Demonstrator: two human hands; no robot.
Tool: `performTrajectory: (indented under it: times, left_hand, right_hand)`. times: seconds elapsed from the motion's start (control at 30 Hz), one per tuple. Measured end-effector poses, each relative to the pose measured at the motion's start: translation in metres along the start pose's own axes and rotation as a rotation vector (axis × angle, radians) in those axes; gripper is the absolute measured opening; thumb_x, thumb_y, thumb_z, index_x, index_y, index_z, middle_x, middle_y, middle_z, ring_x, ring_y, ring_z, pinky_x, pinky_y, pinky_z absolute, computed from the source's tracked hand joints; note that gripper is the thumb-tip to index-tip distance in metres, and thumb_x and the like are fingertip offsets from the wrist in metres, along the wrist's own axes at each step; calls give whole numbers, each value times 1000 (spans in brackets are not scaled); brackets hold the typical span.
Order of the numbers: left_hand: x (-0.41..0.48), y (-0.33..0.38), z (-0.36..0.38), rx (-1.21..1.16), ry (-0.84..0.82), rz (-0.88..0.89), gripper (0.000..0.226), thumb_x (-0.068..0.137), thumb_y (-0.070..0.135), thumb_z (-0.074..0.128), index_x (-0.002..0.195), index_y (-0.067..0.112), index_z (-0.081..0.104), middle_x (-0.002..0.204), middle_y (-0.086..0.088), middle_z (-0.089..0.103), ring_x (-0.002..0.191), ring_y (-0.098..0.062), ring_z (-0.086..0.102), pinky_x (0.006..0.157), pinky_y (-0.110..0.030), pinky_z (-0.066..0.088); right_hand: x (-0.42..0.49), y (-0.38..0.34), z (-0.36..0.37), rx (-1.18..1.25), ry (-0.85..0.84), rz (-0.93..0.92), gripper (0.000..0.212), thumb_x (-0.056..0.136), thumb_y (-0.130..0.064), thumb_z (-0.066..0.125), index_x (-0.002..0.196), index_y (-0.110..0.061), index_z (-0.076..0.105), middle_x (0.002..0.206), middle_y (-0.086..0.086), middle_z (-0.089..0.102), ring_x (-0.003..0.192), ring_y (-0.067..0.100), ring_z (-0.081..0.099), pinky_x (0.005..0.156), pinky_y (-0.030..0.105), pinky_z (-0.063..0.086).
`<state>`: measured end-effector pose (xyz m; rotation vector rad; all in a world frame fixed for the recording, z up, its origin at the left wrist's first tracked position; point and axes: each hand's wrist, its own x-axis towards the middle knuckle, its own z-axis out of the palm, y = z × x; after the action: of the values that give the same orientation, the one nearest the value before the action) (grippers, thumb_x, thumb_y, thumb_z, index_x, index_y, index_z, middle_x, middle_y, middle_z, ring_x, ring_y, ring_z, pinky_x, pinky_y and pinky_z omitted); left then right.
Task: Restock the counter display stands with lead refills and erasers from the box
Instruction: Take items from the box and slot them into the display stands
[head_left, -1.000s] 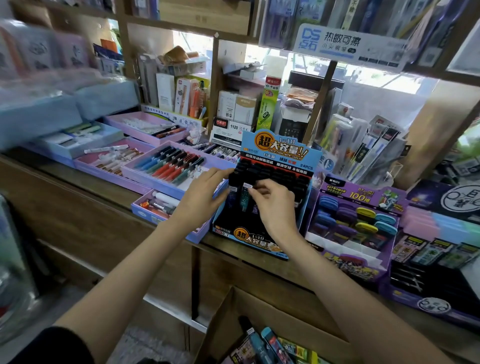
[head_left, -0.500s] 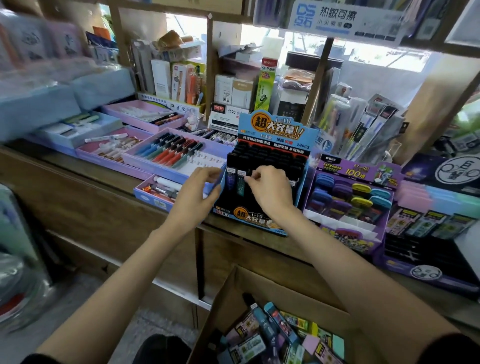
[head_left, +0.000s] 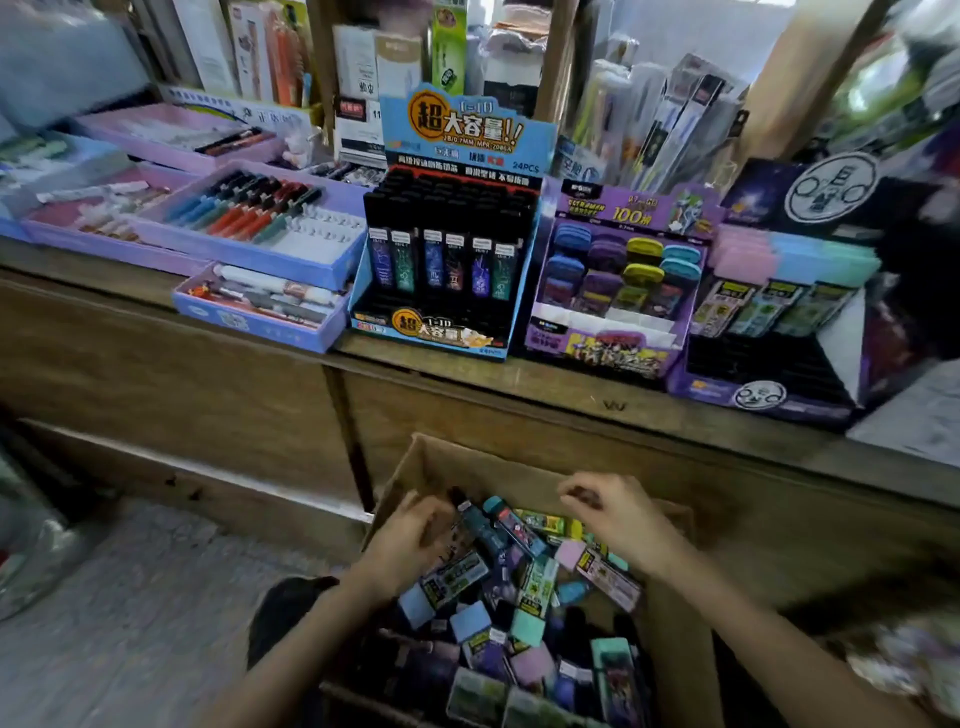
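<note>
Cardboard box (head_left: 483, 467) sits on the floor below the wooden counter (head_left: 571, 395), full of loose lead refills (head_left: 514, 525) and pastel erasers (head_left: 470, 621). Both hands are in it. Left hand (head_left: 410, 545): fingers curled against a dark refill case at the pile's left edge, blurred, can't tell if it grips. Right hand (head_left: 618, 514): fingers curled above the pile, can't tell if they hold anything. On the counter: blue refill stand (head_left: 447, 332) with six cases in one row, purple eraser stand (head_left: 602, 353) just beside it, to its right.
</note>
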<state>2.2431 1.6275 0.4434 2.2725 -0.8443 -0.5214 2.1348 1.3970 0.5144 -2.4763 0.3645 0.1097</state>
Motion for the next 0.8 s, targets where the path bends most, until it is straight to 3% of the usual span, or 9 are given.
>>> performTrajectory:
  times: [0.1,0.2,0.3,0.37,0.43,0.57,0.67,0.8]
  left_hand:
    - [4,-14,39,12,-78,-156,31,91,17,57,119,5,54,121,-14,51,116,-29,48,91,-23,35]
    - [-1,-28,67,-23,-167,-261,51,94,28,53,139,9,39,140,-17,40,128,-34,41,105,-34,35]
    - [-8,-41,87,217,-178,-305,69,91,44,53,147,17,23,147,-12,30,131,-31,37,103,-31,32]
    - [-12,-42,92,278,-178,-285,71,91,48,50,148,16,20,148,-10,28,131,-28,36,102,-31,31]
    - [-13,-43,96,284,-186,-271,68,91,46,50,146,18,21,147,-8,28,131,-27,35,101,-31,31]
    - [-17,-42,94,175,-223,-307,61,89,38,56,142,22,31,143,-10,36,127,-29,38,103,-35,36]
    - [-18,-41,94,63,-150,-356,61,81,40,67,133,21,42,133,-11,44,120,-28,44,100,-35,39]
    - [-16,-38,96,72,-122,-502,74,76,40,73,134,14,35,133,-18,32,128,-40,29,108,-42,28]
  right_hand:
    - [-1,51,37,6,-61,168,21,93,-15,56,110,-11,67,110,3,69,102,14,62,86,24,48]
    - [-1,81,67,59,-126,301,31,94,-16,54,125,-12,57,127,7,59,114,21,56,94,35,46]
    - [2,92,91,80,-171,332,44,95,-21,55,137,-14,44,139,9,47,123,27,48,97,34,42]
    - [7,92,102,79,-161,311,51,95,-23,54,142,-17,38,136,11,47,121,28,49,94,32,43]
    - [14,88,110,17,-126,259,53,94,-27,55,143,-20,36,132,11,48,116,27,50,93,34,43]
    - [27,76,128,-52,-113,228,60,93,-43,51,145,-21,32,144,3,30,131,24,35,100,35,39]
    - [34,68,141,-89,-129,270,64,90,-47,54,142,-15,34,140,7,32,125,27,41,96,39,43]
    - [41,55,155,-28,-45,408,57,86,-45,62,129,-14,41,134,12,38,120,32,42,93,41,45]
